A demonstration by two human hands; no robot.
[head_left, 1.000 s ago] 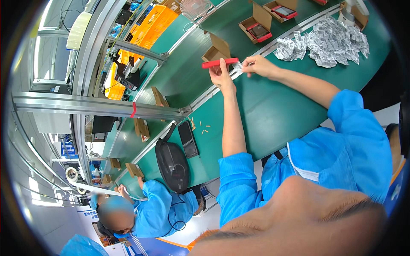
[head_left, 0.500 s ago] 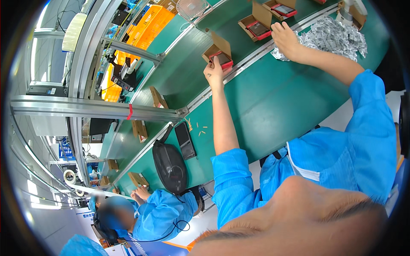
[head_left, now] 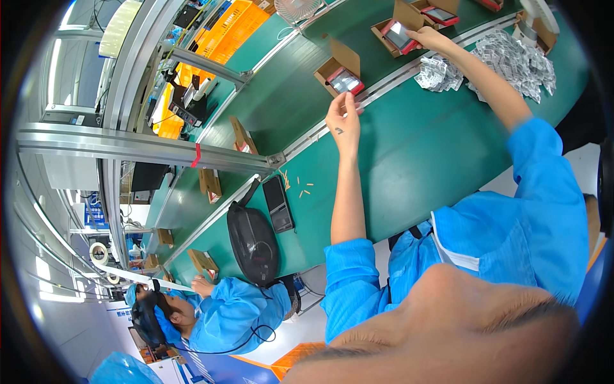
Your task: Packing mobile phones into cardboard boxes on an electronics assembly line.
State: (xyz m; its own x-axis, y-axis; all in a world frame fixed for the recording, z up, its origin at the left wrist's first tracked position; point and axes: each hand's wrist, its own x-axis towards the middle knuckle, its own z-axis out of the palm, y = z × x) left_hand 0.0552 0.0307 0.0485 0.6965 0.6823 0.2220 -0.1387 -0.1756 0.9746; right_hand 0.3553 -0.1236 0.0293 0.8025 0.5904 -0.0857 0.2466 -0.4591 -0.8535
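Note:
My right hand (head_left: 430, 40) grips the near edge of a red-edged flat device (head_left: 399, 36) with a shiny screen, which sits tilted in an open brown cardboard box. Just below another open box (head_left: 331, 69) is my left hand (head_left: 345, 125), its fingers bent close together; whatever they may pinch I cannot make out. That box holds a second red-edged device (head_left: 345, 82) with a bright reflection on its screen. Under my right forearm lie a small heap of silver packets (head_left: 439, 73) and a larger pile of silver packets (head_left: 511, 63).
More boxed red-edged devices (head_left: 441, 16) line the green conveyor beyond the metal rail. On the green table to the left are a black pouch (head_left: 254, 246), a dark flat case (head_left: 277, 203) and several small tan sticks (head_left: 306, 185). A co-worker (head_left: 236, 313) in blue sits farther left.
My right hand has moved from beside the packets onto the device in the box. My left hand has drawn back off the device in the nearer box.

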